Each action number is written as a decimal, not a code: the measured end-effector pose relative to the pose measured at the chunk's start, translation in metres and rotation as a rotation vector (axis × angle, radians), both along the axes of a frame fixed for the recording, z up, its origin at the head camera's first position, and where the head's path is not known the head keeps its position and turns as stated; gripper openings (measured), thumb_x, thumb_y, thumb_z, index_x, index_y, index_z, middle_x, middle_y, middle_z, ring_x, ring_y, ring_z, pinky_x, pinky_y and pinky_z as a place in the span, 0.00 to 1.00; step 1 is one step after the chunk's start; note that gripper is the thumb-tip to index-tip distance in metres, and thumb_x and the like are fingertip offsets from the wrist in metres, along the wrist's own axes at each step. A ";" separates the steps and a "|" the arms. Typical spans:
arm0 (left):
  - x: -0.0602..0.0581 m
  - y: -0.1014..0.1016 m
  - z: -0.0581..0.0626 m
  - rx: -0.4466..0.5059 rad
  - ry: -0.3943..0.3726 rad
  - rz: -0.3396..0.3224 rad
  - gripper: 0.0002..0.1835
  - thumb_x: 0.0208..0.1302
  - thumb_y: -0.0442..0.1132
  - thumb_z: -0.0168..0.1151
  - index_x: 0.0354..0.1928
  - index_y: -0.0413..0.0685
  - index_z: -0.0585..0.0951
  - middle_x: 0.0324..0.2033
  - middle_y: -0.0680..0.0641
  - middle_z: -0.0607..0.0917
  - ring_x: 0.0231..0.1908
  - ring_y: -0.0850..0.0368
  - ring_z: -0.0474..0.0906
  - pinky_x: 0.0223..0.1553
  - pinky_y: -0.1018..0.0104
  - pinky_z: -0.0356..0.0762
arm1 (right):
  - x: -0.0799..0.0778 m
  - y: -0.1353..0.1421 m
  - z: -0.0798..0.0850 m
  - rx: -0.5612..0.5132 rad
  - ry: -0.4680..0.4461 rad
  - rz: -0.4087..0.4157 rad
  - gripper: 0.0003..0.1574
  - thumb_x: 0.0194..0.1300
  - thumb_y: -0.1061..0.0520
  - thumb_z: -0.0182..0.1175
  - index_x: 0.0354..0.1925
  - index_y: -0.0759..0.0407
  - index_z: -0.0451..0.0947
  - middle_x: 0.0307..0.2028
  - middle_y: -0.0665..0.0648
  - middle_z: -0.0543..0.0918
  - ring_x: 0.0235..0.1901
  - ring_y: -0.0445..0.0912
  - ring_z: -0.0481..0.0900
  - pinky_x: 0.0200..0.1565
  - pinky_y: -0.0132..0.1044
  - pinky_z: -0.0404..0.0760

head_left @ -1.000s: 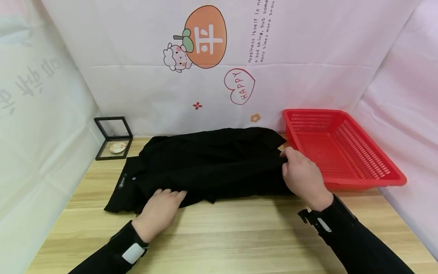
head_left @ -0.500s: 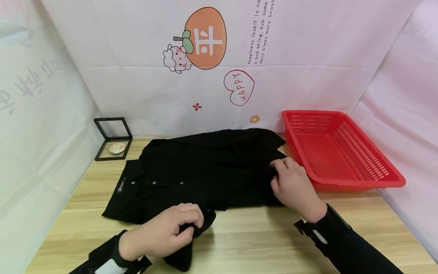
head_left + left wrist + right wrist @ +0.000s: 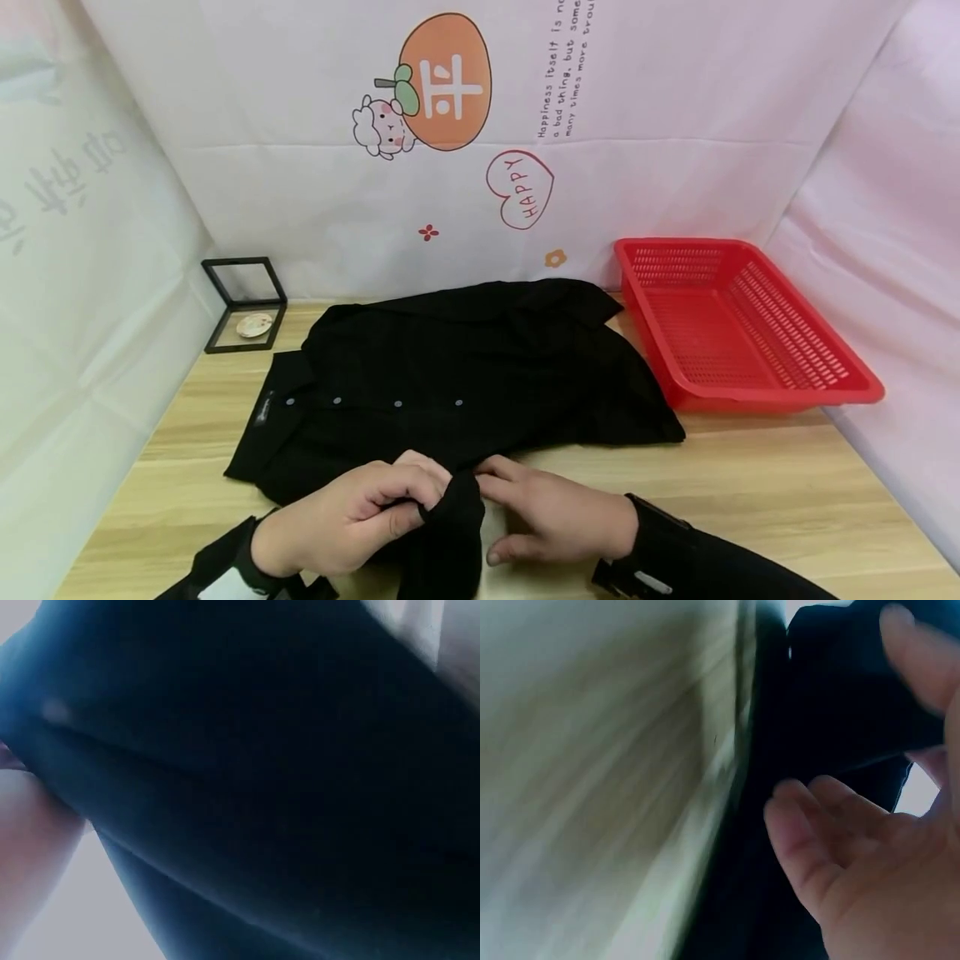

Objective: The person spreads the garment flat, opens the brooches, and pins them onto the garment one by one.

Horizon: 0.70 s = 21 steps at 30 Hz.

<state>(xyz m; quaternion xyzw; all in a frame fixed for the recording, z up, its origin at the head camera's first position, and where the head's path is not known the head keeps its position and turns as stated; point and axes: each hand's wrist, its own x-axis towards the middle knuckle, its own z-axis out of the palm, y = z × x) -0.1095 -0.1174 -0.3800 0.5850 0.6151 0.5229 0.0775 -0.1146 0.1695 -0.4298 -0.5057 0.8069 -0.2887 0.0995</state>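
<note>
A black buttoned shirt [image 3: 480, 358] lies spread on the wooden table, its collar toward the left and a row of small buttons across its front. My left hand [image 3: 360, 508] pinches a sleeve of the shirt between thumb and fingers near the front of the table. The sleeve's end hangs down past the bottom of the head view, and dark cloth fills most of the left wrist view. Beside it, my right hand [image 3: 555, 512] reaches toward the sleeve with fingers extended and thumb apart. In the right wrist view its fingers [image 3: 802, 847] are spread near the black cloth.
A red plastic basket [image 3: 780, 392] stands at the right, close to the shirt's hem. At the back left is a black-framed display stand [image 3: 243, 304] with a round pale disc in it. Printed white cloth [image 3: 300, 192] walls in the table's back and sides.
My left hand has pulled the sleeve from the shirt toward the front, uncovering the buttons. My right hand has let go of the hem and moved left, near the sleeve.
</note>
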 end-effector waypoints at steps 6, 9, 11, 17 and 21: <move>-0.002 -0.001 -0.004 0.073 -0.031 -0.013 0.13 0.70 0.19 0.49 0.45 0.43 0.75 0.43 0.43 0.79 0.45 0.52 0.76 0.47 0.58 0.76 | -0.005 0.009 0.011 -0.109 -0.052 -0.002 0.14 0.71 0.63 0.58 0.49 0.45 0.76 0.61 0.48 0.71 0.57 0.42 0.72 0.55 0.36 0.74; -0.002 -0.002 -0.007 0.091 -0.023 0.104 0.20 0.65 0.14 0.49 0.48 0.43 0.77 0.45 0.43 0.81 0.45 0.52 0.78 0.49 0.58 0.77 | -0.008 0.029 0.025 -0.217 -0.117 -0.058 0.15 0.69 0.67 0.57 0.42 0.45 0.73 0.61 0.50 0.74 0.57 0.46 0.74 0.55 0.40 0.74; -0.002 -0.005 -0.009 0.072 -0.010 0.192 0.22 0.63 0.13 0.49 0.49 0.45 0.78 0.43 0.45 0.82 0.42 0.54 0.78 0.47 0.61 0.77 | -0.009 0.045 0.033 -0.282 -0.142 -0.080 0.15 0.69 0.68 0.57 0.37 0.47 0.70 0.55 0.51 0.78 0.50 0.46 0.78 0.49 0.39 0.77; 0.000 -0.011 -0.013 -0.062 -0.038 0.330 0.15 0.71 0.23 0.53 0.51 0.48 0.79 0.39 0.51 0.81 0.38 0.59 0.77 0.41 0.64 0.78 | -0.010 0.090 0.050 -0.235 -0.073 -0.180 0.17 0.67 0.63 0.65 0.38 0.50 0.66 0.25 0.43 0.65 0.25 0.34 0.65 0.26 0.33 0.67; 0.002 -0.009 -0.017 -0.162 -0.106 0.370 0.14 0.76 0.30 0.52 0.56 0.49 0.79 0.45 0.52 0.82 0.41 0.59 0.78 0.44 0.63 0.78 | -0.009 0.113 0.055 -0.135 -0.038 -0.237 0.17 0.64 0.57 0.69 0.45 0.45 0.73 0.25 0.41 0.68 0.25 0.33 0.66 0.25 0.31 0.67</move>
